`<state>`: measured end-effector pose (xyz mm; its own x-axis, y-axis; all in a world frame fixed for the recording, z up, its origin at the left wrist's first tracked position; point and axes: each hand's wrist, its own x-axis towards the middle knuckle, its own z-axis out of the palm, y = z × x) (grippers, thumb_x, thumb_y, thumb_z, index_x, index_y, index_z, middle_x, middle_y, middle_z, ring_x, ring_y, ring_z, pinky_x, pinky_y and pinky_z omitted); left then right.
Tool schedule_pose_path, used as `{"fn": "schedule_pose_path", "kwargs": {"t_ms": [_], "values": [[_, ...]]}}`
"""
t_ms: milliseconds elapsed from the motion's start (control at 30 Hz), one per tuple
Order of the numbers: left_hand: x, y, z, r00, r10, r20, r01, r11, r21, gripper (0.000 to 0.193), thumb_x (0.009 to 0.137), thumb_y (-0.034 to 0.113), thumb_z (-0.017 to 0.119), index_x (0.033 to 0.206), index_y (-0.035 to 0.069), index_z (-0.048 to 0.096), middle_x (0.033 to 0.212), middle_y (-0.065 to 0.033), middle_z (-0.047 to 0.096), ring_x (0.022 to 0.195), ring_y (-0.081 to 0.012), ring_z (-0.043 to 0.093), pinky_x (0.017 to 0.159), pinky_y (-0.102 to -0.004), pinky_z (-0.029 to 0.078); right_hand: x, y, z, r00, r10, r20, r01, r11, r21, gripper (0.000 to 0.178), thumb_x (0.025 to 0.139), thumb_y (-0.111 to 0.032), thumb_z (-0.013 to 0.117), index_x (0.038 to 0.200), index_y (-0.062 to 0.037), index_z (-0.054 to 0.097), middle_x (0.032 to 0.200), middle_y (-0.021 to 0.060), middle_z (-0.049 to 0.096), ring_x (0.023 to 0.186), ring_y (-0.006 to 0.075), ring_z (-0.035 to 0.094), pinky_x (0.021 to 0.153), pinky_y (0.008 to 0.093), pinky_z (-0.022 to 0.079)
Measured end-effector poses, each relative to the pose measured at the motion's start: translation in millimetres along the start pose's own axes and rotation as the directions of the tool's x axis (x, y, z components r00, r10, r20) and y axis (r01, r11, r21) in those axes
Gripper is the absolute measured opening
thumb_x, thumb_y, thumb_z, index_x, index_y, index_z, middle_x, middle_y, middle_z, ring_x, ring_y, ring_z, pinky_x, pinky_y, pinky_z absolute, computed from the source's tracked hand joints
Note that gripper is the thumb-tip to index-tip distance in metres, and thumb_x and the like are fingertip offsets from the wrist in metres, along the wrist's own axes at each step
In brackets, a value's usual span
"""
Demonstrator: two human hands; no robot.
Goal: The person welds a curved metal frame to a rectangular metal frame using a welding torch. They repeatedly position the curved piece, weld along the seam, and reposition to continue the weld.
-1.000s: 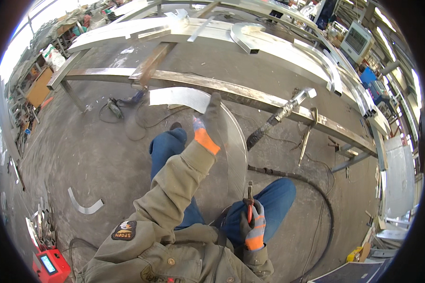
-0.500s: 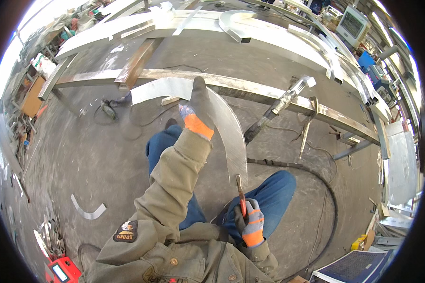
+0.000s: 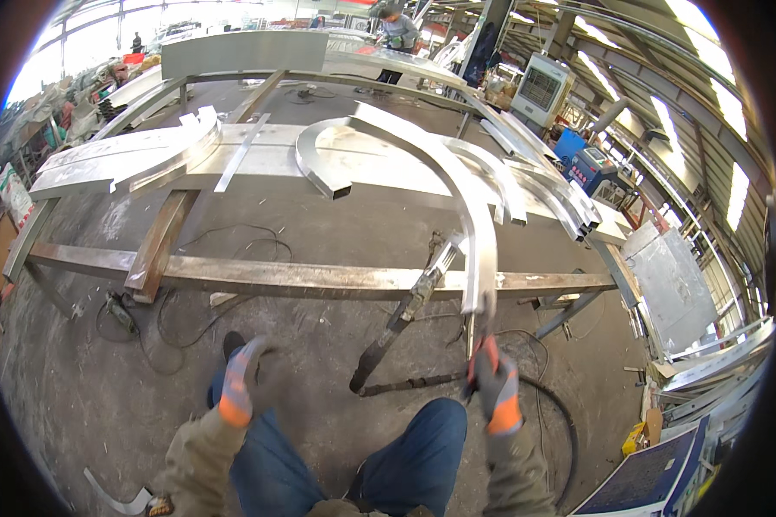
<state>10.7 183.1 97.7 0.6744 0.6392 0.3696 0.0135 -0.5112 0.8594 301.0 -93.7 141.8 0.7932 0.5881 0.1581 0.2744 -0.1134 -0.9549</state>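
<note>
The curved piece (image 3: 478, 233) is glossy, smooth metal, the rail (image 3: 328, 279) scuffed metal, the trousers (image 3: 416, 452) matt cloth.

Harsh daylight high up, duller grey low down, blur close to you.
Your strongest light comes from the windows (image 3: 65, 53) beyond the far left corner of the bench (image 3: 319, 277), burned out to white, and the skylights (image 3: 738, 198) past its right edge, showing as white bars. The metal sheet (image 3: 272, 159) glares toward its left end; the curved metal strip (image 3: 469, 202) carries a pale sheen. Below the bench's near edge, the floor (image 3: 329, 396) is evenly dull. Your left hand (image 3: 248, 379) is softened, and the red-handled tool (image 3: 489, 354) in your right hand (image 3: 497, 385) seems smeared, its tip hard to read. Fisheye distortion bends the bench's long edges, and black fills the corners.
</note>
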Motion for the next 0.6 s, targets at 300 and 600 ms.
{"fn": "schedule_pose_path", "kwargs": {"t_ms": [300, 600], "values": [[-65, -47, 6, 0.979, 0.202, -0.023, -0.139, 0.747, 0.65, 0.033, 0.075, 0.016, 0.076, 0.105, 0.007, 0.065, 0.103, -0.0135, 0.063, 0.099, -0.035, 0.06, 0.091, -0.0434, 0.047, 277, -13, -70, 0.928, 0.344, 0.142, -0.361, 0.924, 0.128, 0.027, 0.087, -0.027, 0.07, 0.092, -0.0029, 0.06, 0.075, 0.0109, 0.062, 0.065, 0.0254, 0.064, 0.059, 0.0398, 0.056], [61, -61, 21, 0.993, 0.026, -0.113, -0.032, 0.998, -0.058, 0.028, 0.093, 0.018, 0.064, 0.115, 0.002, 0.062, 0.109, -0.0149, 0.064, 0.097, -0.02, 0.062, 0.085, -0.0326, 0.049, 260, 30, -89, 0.923, 0.371, 0.107, -0.385, 0.904, 0.185, 0.032, 0.087, -0.023, 0.07, 0.111, -0.0067, 0.055, 0.093, 0.0141, 0.058, 0.08, 0.0308, 0.064, 0.067, 0.0478, 0.057]]}}
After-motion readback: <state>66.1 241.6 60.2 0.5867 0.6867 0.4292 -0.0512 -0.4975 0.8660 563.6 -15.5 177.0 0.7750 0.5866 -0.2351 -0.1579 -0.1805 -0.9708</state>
